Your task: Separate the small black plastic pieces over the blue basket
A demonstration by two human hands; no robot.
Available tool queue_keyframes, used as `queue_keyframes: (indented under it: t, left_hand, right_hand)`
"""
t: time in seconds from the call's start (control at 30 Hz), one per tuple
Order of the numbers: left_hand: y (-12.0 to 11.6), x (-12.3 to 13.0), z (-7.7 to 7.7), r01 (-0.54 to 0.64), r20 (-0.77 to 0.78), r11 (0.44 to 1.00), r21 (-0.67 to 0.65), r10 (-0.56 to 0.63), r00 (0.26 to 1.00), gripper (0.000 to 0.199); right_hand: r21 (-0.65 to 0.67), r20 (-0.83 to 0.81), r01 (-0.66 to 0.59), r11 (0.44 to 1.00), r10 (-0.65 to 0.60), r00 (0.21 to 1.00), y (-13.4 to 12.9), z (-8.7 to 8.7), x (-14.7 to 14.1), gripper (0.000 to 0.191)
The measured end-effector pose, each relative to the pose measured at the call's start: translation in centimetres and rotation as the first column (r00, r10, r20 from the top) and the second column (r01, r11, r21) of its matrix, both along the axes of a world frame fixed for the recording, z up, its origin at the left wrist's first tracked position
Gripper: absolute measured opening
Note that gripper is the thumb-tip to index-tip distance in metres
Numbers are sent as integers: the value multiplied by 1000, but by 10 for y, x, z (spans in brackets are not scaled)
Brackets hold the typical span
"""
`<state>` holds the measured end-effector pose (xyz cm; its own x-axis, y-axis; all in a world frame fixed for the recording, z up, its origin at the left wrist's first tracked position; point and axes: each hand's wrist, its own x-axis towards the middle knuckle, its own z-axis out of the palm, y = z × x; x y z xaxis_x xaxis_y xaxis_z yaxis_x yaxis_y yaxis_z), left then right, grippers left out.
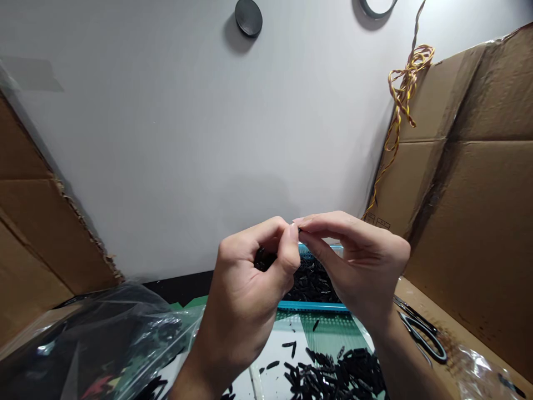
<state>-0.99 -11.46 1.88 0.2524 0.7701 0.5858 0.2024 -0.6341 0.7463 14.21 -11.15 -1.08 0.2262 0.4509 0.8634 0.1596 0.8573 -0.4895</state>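
Note:
My left hand [254,278] and my right hand [358,255] meet at their fingertips in the middle of the view, above the work surface. Both are closed in a pinch on a small black piece [300,229], mostly hidden by the fingers. Behind and below them stands a blue plastic basket [312,306] holding many small black pieces. A loose pile of slim black pieces [337,375] lies under my right forearm, with several strays on the white and green surface.
A clear plastic bag [125,328] fills the lower left. Scissors [422,336] lie at right, beside crumpled clear plastic [478,366]. Cardboard walls [478,166] flank both sides. Twisted yellow wire [403,91] hangs at upper right, and a black disc [249,18] sits on the pale wall.

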Motion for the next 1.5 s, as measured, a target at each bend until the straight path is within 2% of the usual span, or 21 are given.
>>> queue_keyframes:
  t: [0.17,0.3,0.5,0.67,0.83,1.17,1.33,1.5]
  left_hand:
    - [3,-1,0,28,-12,999,-25,-28,1000,51]
    - [4,-2,1,71,59,995,-77,-66,996,49]
    - [2,2,3,87,72,991,-100,-81,994,50]
    - [3,3,1,124,155,986,-114,-106,982,50]
    - [5,3,-3,118,160,992,-51,-108,981,48]
    - [-1,1,0,2,9,991,133,-3,1000,47]
    - [-4,-2,2,12,-6,989,145,-11,1000,45]
    - [-5,-4,3,15,-27,988,156,-11,1000,46]
  right_hand:
    - [59,57,-1,998,-3,998,-1,0,3,27]
    - [116,48,15,993,-21,999,-1,-3,3,32]
    - [65,12,-22,998,21,1000,1,-4,-1,25]
    - [1,-69,-137,991,137,988,2,-6,-2,24]
    - [-6,-143,-164,986,162,976,4,-5,-3,25]
    - [37,-152,-141,989,145,978,5,-5,-6,29]
    - [44,-162,-172,984,176,971,2,-5,-6,30]
    - [83,-120,-137,987,146,982,0,-4,-5,31]
